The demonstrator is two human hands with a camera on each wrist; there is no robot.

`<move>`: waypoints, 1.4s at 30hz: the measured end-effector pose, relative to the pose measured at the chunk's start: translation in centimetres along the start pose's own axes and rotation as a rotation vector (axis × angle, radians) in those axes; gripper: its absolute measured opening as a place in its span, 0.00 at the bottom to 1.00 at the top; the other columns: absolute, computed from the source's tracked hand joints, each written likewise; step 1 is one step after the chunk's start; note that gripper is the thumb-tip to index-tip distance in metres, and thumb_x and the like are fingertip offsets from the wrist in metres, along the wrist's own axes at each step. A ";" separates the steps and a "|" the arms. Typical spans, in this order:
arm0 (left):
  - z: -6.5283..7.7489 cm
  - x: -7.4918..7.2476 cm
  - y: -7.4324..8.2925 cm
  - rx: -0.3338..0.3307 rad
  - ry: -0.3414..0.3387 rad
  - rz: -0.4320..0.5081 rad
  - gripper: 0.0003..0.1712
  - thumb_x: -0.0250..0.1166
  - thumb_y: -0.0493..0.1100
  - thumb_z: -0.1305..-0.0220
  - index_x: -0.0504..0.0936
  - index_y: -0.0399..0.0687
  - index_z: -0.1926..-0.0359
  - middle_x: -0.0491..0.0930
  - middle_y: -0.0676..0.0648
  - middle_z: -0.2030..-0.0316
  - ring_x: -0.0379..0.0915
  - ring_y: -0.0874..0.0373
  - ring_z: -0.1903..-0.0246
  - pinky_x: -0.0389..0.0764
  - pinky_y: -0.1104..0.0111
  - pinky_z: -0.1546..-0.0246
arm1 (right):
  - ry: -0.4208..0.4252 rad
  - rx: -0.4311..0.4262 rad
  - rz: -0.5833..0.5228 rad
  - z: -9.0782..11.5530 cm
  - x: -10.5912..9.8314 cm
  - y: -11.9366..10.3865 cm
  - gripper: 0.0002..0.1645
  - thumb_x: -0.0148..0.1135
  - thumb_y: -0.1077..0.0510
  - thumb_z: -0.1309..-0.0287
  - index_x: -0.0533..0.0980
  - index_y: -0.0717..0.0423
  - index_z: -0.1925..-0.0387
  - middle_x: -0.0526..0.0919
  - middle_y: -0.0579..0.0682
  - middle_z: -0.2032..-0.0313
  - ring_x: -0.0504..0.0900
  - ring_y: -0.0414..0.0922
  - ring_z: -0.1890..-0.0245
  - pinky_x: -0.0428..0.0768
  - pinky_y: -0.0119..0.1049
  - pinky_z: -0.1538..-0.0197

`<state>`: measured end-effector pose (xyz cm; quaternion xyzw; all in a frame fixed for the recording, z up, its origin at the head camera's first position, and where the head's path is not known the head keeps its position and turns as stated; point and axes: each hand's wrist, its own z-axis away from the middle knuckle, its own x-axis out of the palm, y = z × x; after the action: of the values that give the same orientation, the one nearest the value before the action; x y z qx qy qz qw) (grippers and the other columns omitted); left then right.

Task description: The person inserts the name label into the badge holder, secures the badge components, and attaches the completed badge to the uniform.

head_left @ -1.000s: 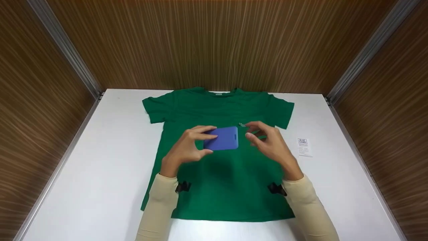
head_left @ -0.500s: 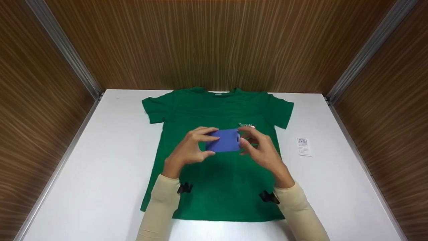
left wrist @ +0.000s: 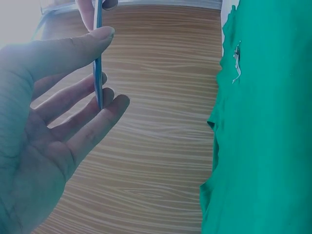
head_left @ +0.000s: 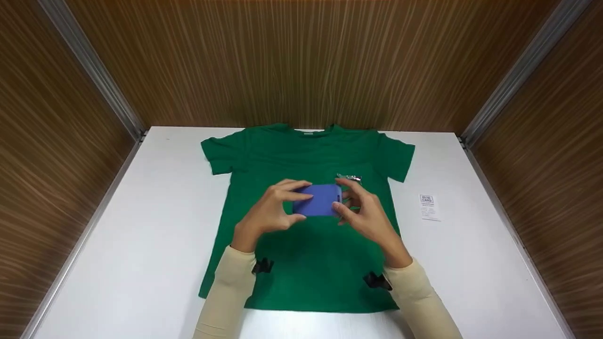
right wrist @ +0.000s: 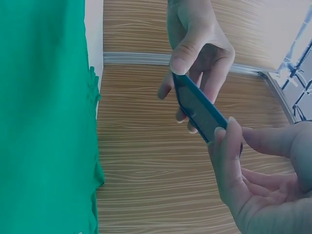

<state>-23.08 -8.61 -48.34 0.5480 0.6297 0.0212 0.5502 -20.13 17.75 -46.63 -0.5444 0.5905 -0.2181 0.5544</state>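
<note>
A blue-purple card holder [head_left: 316,200] with a slot at its right end is held above a green T-shirt [head_left: 311,263]. My left hand [head_left: 271,209] grips its left part between thumb and fingers. At the slotted end, my right hand [head_left: 370,216] pinches it. The left wrist view has the holder [left wrist: 98,73] edge-on, with the left thumb lying across it. From the right wrist, the holder [right wrist: 201,108] looks tilted and its face appears greyish. A small silvery item [head_left: 351,178] lies on the shirt's chest just beyond the right fingertips; its kind is unclear.
The T-shirt is spread on a white table [head_left: 155,212]. A small white printed card [head_left: 428,207] lies to its right. Wood-patterned panels [head_left: 301,61] with metal corner rails enclose the back and both sides.
My right hand has come in from the right and now pinches the holder's slotted end. The holder has shifted slightly right and nearer me. More of the silvery item shows.
</note>
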 end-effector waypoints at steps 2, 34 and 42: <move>0.0 0.1 0.1 0.004 -0.006 0.004 0.26 0.78 0.39 0.42 0.86 0.45 0.41 0.78 0.42 0.33 0.71 0.43 0.31 0.75 0.48 0.32 | 0.015 -0.002 0.016 0.0 0.0 0.2 0.31 0.64 0.64 0.31 0.69 0.63 0.30 0.86 0.64 0.58 0.88 0.47 0.69 0.88 0.39 0.70; 0.1 0.1 0.0 -0.044 0.058 0.118 0.18 0.71 0.39 0.33 0.87 0.44 0.43 0.84 0.43 0.57 0.82 0.54 0.59 0.85 0.68 0.63 | 0.072 -0.041 0.181 -0.1 0.8 1.1 0.19 0.72 0.64 0.40 0.79 0.56 0.48 0.82 0.54 0.73 0.83 0.43 0.74 0.79 0.30 0.68; 0.0 0.0 0.0 -0.065 0.060 0.149 0.18 0.73 0.44 0.35 0.88 0.45 0.45 0.84 0.44 0.59 0.79 0.54 0.60 0.86 0.63 0.59 | 0.013 -0.051 0.157 0.0 0.5 1.1 0.19 0.68 0.68 0.37 0.79 0.58 0.45 0.87 0.58 0.68 0.80 0.42 0.75 0.78 0.30 0.68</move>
<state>-23.04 -8.62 -48.36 0.5743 0.6023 0.0987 0.5455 -20.51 17.67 -47.77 -0.5087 0.6404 -0.1625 0.5520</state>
